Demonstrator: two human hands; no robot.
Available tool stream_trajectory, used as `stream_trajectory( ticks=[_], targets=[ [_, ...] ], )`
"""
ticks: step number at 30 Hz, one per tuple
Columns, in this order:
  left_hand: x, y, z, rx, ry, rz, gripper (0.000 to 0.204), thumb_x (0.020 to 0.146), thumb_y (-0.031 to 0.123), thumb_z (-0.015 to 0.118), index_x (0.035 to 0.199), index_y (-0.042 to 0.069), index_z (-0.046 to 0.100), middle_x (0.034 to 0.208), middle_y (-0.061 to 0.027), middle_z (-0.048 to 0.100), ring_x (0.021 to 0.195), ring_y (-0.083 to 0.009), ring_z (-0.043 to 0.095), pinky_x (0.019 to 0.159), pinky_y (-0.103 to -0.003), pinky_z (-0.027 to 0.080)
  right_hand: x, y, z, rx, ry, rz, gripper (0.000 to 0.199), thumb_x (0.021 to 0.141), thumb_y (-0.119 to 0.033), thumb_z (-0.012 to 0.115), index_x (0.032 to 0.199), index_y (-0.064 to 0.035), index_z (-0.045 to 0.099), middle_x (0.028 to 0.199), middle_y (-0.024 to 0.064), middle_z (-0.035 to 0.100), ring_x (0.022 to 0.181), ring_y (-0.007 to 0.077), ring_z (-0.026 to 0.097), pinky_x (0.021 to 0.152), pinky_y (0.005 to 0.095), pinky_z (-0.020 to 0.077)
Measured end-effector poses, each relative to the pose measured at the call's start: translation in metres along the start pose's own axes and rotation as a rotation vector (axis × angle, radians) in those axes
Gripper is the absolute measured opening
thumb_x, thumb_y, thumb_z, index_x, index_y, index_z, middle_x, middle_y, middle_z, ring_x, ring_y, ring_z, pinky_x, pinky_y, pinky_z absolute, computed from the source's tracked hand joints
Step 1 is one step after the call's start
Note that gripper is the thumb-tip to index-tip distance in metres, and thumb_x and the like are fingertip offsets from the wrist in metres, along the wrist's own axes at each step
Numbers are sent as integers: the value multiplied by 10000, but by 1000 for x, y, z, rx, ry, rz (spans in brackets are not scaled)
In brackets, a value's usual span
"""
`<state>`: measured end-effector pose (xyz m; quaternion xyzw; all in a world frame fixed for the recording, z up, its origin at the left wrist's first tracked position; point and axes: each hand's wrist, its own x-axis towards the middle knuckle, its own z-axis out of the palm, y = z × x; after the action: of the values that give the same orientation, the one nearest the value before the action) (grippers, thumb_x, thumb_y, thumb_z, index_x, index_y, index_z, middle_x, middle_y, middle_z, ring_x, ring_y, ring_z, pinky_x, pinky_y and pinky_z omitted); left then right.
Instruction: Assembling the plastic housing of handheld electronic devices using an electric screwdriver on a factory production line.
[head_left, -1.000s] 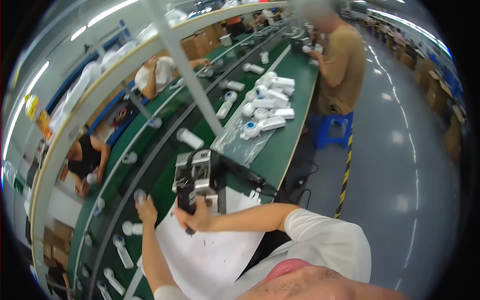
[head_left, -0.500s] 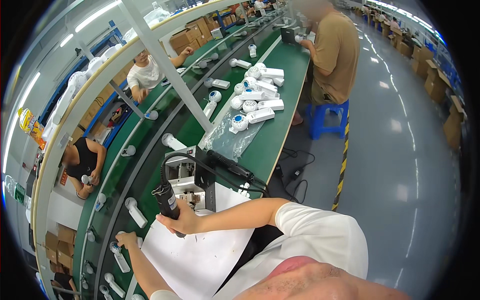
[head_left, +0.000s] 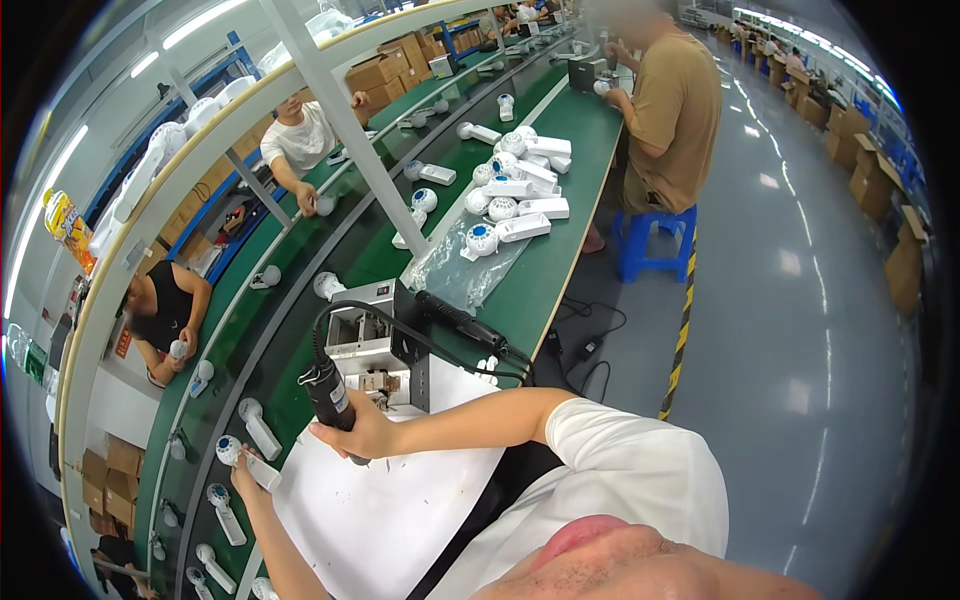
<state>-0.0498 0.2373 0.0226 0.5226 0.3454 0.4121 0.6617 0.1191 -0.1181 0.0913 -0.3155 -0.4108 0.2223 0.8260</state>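
Observation:
A white handheld fan [head_left: 263, 472] with a blue centre on its round head is in my left hand [head_left: 243, 482], above the near edge of the green conveyor. The fingers close around the part near its head. My right hand [head_left: 362, 430] grips a black electric screwdriver [head_left: 326, 390] upright over a white sheet [head_left: 390, 510], its cable arching up and back. Just beyond that hand stands a metal screw feeder [head_left: 372, 345]. A second black electric screwdriver [head_left: 458, 322] lies beside the feeder.
Several fans ride the curved conveyor [head_left: 300, 330], and a pile of white fans [head_left: 515, 185] covers the bench farther off. A clear plastic bag [head_left: 455, 262] lies before it. A grey post [head_left: 350, 130] rises behind the feeder. Co-workers sit across the belt and on a blue stool [head_left: 655, 240].
My left hand has picked a fan up off the belt and brought it slightly towards the sheet. Fans on the conveyor have shifted along. The right hand stays nearly still with the screwdriver.

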Motion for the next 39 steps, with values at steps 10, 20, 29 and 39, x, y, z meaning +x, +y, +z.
stream_trajectory(
  ticks=[10, 20, 29, 39],
  targets=[
    [-160, -22, 112, -140, -271, -108, 320, 885, 131, 619, 1166, 21, 513, 885, -80, 594, 715, -160, 593, 642, -237, 489, 0, 16, -2, -14, -1, -35, 101, 857, -58, 593, 833, -59, 494, 534, 9, 522, 393, 108, 457, 404, 229, 391],
    [-195, -41, 133, -140, -290, -352, 402, 908, 125, 581, 1281, 87, 435, 924, -74, 603, 755, -129, 600, 661, -235, 505, 5, 35, -8, -98, -33, -16, 139, 826, -78, 638, 888, -50, 516, 588, 15, 554, 449, 108, 487, 465, 211, 423],
    [-194, -48, 122, -446, -385, -581, 485, 976, 502, 429, 1254, 107, 470, 1010, -60, 633, 835, -138, 621, 718, -300, 544, 3, 29, -12, -29, -102, -74, 149, 916, -166, 495, 1018, -82, 427, 574, 94, 503, 408, 186, 445, 377, 329, 431],
    [-189, -44, 115, -493, -479, -449, 545, 979, 555, 332, 1224, 80, 442, 1033, -88, 615, 865, -157, 617, 724, -307, 538, 10, 33, -10, 44, -296, -59, 274, 952, -298, 533, 1016, -80, 380, 606, 86, 483, 427, 174, 449, 393, 282, 423]
  ],
)
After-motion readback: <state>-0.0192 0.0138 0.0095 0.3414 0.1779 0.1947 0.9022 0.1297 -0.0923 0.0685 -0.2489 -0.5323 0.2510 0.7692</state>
